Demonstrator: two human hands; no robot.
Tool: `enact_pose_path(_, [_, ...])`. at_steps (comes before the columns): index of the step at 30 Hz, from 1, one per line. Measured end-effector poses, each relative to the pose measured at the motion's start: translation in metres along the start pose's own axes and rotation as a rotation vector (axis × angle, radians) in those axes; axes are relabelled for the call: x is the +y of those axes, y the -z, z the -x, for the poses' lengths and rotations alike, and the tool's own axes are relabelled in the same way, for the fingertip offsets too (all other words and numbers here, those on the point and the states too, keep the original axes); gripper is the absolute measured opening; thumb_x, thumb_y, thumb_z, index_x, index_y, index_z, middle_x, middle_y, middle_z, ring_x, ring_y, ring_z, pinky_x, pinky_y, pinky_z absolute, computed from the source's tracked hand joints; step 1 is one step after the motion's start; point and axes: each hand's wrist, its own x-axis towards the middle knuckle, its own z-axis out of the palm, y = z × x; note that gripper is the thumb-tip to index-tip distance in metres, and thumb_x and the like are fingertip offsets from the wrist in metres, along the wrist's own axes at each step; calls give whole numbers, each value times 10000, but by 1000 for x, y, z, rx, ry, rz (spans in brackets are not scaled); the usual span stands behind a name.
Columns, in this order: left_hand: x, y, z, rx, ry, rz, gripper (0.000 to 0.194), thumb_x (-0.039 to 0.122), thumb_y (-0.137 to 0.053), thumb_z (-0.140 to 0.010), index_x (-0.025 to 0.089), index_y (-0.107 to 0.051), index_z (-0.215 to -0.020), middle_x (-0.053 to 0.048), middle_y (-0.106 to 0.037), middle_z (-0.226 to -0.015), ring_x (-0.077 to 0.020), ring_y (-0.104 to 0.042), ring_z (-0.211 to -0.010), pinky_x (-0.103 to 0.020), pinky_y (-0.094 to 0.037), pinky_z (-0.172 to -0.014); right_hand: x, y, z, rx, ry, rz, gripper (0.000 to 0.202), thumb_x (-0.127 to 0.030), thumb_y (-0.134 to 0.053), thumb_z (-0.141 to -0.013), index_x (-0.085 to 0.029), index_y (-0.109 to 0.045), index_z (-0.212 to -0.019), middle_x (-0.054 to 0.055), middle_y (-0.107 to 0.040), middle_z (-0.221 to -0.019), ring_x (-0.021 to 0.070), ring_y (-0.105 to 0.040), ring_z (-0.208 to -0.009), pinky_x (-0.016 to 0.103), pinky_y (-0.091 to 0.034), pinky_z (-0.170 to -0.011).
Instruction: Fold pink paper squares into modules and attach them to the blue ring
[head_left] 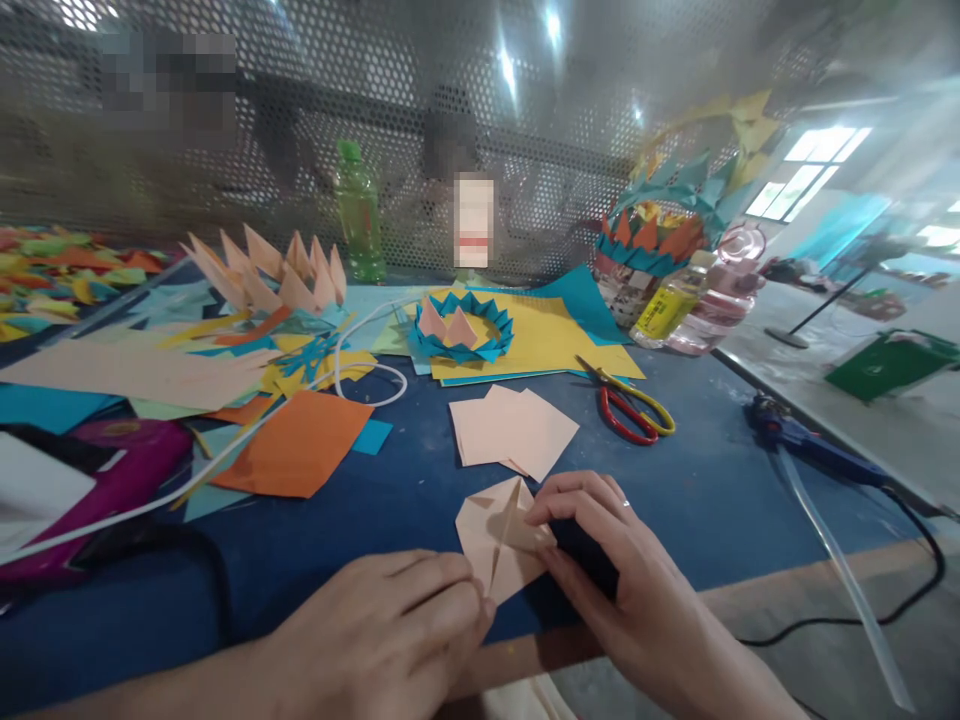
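Note:
A partly folded peach paper square lies near the table's front edge, with creases meeting in its middle. My left hand pinches its lower left corner, the fingers closed. At its right edge my right hand grips a folded corner between thumb and fingertips. Just beyond lies a small stack of flat peach squares. Farther back, a blue folded-paper ring with two peach points rests on yellow sheets.
Scissors and a glue gun with a clear glue stick lie right. Orange paper, a white cable and a peach pointed ring are left. Bottles and a green bottle stand at the back.

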Motion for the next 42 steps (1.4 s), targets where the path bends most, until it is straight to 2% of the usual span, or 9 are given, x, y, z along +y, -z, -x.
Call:
enact_pose_path(3, [5, -1, 4, -17, 80, -11, 332, 190, -381, -1004, 209, -677, -853, 15, -720, -864, -121, -621, -807, -185, -484, -754, -3, 2, 2, -16, 56, 31, 203, -99, -509, -907, -232, -581, -1042, 68, -590, -1113, 210, -525, -1070, 385, -465, -917])
enact_pose_path(9, [8, -3, 9, -6, 113, 8, 310, 165, -372, -985, 210, -668, -907, 3, -708, -872, -128, -622, -820, -191, -497, -781, -9, 15, 1, -115, 247, 221, 299, -55, -511, -903, -268, -650, -1061, 19, -660, -1138, 209, -529, -1117, 363, -479, -914])
enact_pose_path(16, [5, 3, 7, -53, 67, 73, 304, 146, -364, -970, 187, -665, -966, -13, -714, -907, -138, -636, -815, -220, -506, -813, -12, 17, -5, -210, 487, 486, 133, -124, -529, -942, -201, -637, -951, 28, -710, -1044, 214, -582, -1099, 421, -435, -944])
enact_pose_path(19, [4, 2, 6, -50, 86, 71, 311, 146, -352, -972, 186, -659, -946, -13, -711, -876, -135, -641, -807, -217, -505, -793, -17, 12, -9, -172, 498, 523, 199, -75, -478, -956, -185, -637, -908, 16, -723, -973, 190, -622, -1027, 419, -422, -948])
enact_pose_path(23, [4, 1, 5, 16, 25, 88, 336, 189, -324, -999, 184, -643, -897, -9, -710, -810, -124, -632, -723, -201, -502, -723, -17, 9, -12, -135, 527, 568, 209, -72, -478, -946, -178, -653, -905, 26, -732, -999, 202, -626, -1003, 425, -409, -963])
enact_pose_path(25, [5, 2, 4, 35, 90, 72, 362, 180, -292, -1014, 180, -641, -914, -12, -713, -825, -125, -637, -745, -206, -498, -752, -16, 10, -12, -126, 561, 592, 213, -80, -479, -949, -183, -661, -909, 23, -736, -986, 195, -632, -975, 411, -416, -949])
enact_pose_path(30, [5, 8, 2, -75, 49, 102, 372, 163, -272, -1012, 149, -642, -969, -42, -715, -888, -141, -639, -808, -226, -501, -821, -16, 14, -11, -146, 629, 686, 221, -129, -461, -963, -183, -667, -1025, 20, -729, -1017, 204, -601, -1050, 417, -395, -990])
enact_pose_path(36, [6, 4, 4, -12, 107, 90, 323, 104, -329, -974, 154, -648, -963, -48, -707, -878, -150, -638, -807, -229, -510, -800, -23, 7, -15, -197, 711, 789, 272, -164, -419, -965, -131, -683, -1024, 102, -699, -1075, 244, -537, -1138, 445, -350, -1066])
enact_pose_path(42, [5, 3, 2, -65, 112, 161, 376, 130, -284, -1003, 163, -653, -936, -23, -686, -826, -150, -625, -769, -239, -498, -743, -18, 3, -20, -161, 704, 672, 222, -131, -464, -960, -149, -683, -933, 65, -712, -952, 217, -587, -1036, 412, -391, -1029])
